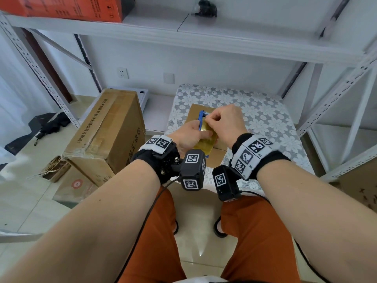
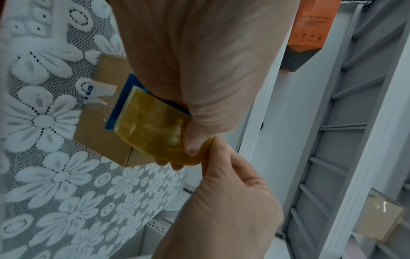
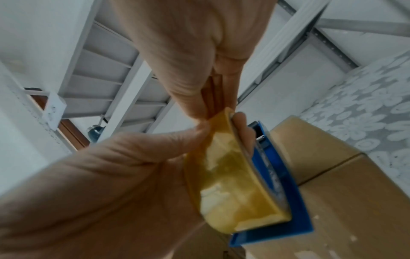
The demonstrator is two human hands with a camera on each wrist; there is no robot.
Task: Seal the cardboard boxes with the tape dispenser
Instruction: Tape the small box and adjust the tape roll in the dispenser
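Note:
My left hand grips a blue tape dispenser loaded with a yellowish tape roll, held just above a small cardboard box. The box stands on a lace-covered table, its top seam bare. My right hand pinches the loose tape end at the top of the roll. In the left wrist view the tape roll sits in the left hand while the right hand pinches its edge. The right wrist view shows the right hand, the dispenser and the box.
A large cardboard box stands on the floor to the left, with smaller boxes in front of it. White metal shelving surrounds the table, with an orange box on the upper shelf. My knees are close to the table's front.

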